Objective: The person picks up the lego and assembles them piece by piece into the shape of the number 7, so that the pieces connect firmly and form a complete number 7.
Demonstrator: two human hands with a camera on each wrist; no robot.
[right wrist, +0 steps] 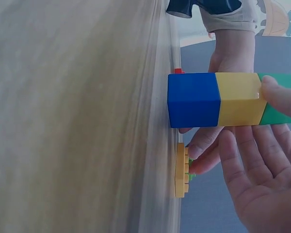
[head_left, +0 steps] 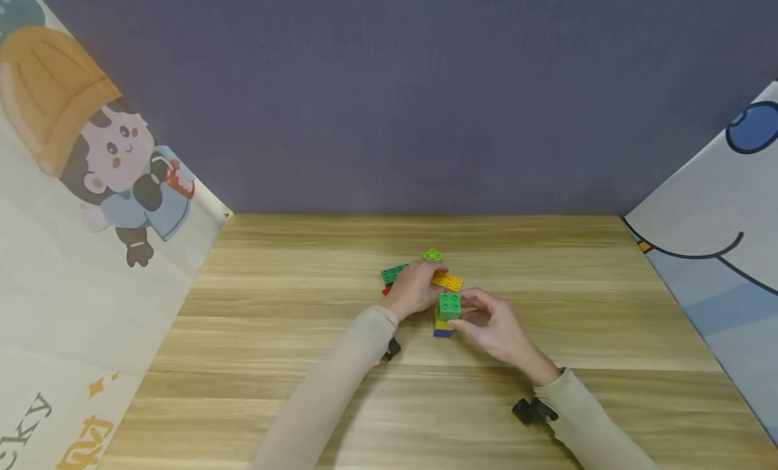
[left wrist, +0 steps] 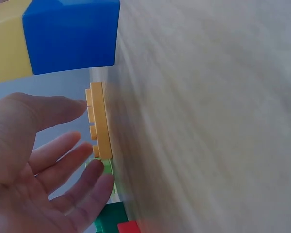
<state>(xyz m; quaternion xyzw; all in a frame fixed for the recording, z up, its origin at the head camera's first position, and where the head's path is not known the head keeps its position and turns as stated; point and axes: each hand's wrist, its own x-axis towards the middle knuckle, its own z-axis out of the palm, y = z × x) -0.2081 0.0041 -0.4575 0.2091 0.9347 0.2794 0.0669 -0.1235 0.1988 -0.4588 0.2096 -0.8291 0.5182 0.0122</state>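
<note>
A tower of three toy building bricks stands upright on the wooden table, blue at the bottom, yellow in the middle, green on top. My right hand pinches its upper part, the thumb at the seam of the yellow and green bricks. Just beyond the tower, my left hand reaches over a flat orange brick lying studs up. Its thumb tip is right at the studs, and its loosely bent fingers come near the brick's far end.
Behind the left hand lie a lime green brick, a dark green brick and a red brick. A dark wall panel rises at the table's back edge, with printed panels at both sides.
</note>
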